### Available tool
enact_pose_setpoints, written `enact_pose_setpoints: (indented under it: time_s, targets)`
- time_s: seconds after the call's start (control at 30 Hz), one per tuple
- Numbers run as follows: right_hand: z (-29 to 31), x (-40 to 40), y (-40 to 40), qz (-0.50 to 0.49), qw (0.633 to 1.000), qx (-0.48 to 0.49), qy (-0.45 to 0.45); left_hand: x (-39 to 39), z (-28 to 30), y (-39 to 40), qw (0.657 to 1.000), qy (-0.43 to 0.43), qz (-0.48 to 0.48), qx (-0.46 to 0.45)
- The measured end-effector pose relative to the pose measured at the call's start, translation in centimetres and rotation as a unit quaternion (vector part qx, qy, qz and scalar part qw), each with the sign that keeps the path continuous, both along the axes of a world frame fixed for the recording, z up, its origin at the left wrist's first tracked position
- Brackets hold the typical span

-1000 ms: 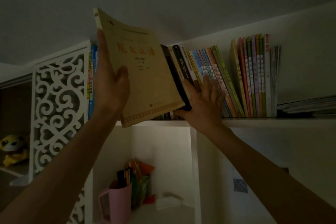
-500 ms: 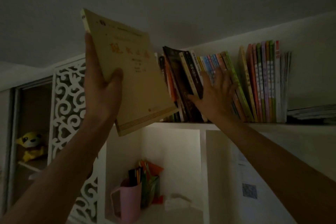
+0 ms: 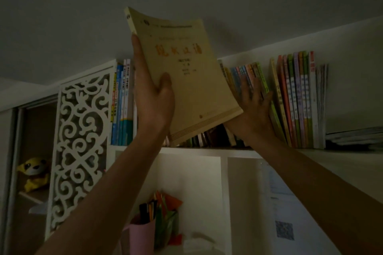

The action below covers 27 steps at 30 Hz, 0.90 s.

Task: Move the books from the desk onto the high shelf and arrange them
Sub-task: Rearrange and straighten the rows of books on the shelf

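Note:
My left hand (image 3: pixel 153 97) grips a thick yellow book (image 3: pixel 186 76) with orange title characters, thumb on the cover and fingers behind the spine. The book is tilted in front of the high shelf (image 3: pixel 207 149), its lower edge just above the shelf board. My right hand (image 3: pixel 253 105) presses with spread straight fingers against a leaning row of colourful thin books (image 3: pixel 250 76), partly hidden behind the yellow book. More upright books (image 3: pixel 296 99) stand further right, and blue books (image 3: pixel 122 101) stand at the left end.
A white carved lattice panel (image 3: pixel 80 141) borders the shelf on the left, with a yellow plush toy (image 3: pixel 34 172) beyond it. Below sit a pink pen holder (image 3: pixel 143 234) and coloured paper. Flat stacked magazines (image 3: pixel 354 135) lie at the shelf's right. The ceiling is close above.
The yellow book has shifted right and nearer the shelf, now covering the dark leaning books. My right hand still presses the leaning row, pushed further right. The camera view has moved.

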State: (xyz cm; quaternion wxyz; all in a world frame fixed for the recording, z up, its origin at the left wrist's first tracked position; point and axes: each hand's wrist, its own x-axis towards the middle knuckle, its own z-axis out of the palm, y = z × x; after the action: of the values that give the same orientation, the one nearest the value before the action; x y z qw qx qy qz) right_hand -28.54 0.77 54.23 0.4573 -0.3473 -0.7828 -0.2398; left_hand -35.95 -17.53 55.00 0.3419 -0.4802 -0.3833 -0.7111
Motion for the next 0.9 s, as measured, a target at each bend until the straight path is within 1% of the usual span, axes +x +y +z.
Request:
enact_pose_setpoints:
  time_s: [0.1,0.2,0.33,0.43,0.53,0.6,0.67,0.7,0.8,0.9]
  targets:
    - [0.2,0.6,0.8,0.024,1.000,0.016,0.013,-1.0,-0.5,0.9,0.997,-0.009,0.073,-0.031]
    - [0.1,0.9,1.6,0.025,0.999,0.035,0.029,-2.1,-1.1,1.4,0.992,-0.026,0.107,-0.055]
    - [0.0,0.9,1.7,0.031,0.998,0.040,0.036,-1.7,-0.9,2.3,0.986,-0.032,0.152,-0.059]
    - [-0.1,0.8,1.8,0.032,0.998,0.042,0.038,-0.4,-0.5,4.3,0.989,-0.022,0.138,-0.057]
    - [-0.1,1.0,1.7,0.035,0.998,0.041,0.040,0.1,-1.1,7.3,0.989,-0.021,0.125,-0.074]
    - [-0.1,1.0,1.7,0.045,0.997,0.039,0.043,-0.5,-1.4,9.3,0.986,-0.033,0.134,-0.097]
    - [-0.1,1.0,1.9,0.046,0.997,0.040,0.049,-0.7,-1.4,10.8,0.976,-0.049,0.157,-0.142]
    - [-0.1,0.9,2.0,0.045,0.997,0.041,0.053,-0.9,-1.3,11.6,0.970,-0.046,0.185,-0.152]
    - [0.0,0.8,2.0,0.046,0.996,0.043,0.058,-2.0,-0.9,13.8,0.946,-0.041,0.285,-0.149]
    - [0.0,0.9,1.9,0.040,0.996,0.046,0.061,-3.4,-0.8,15.4,0.931,-0.024,0.318,-0.177]
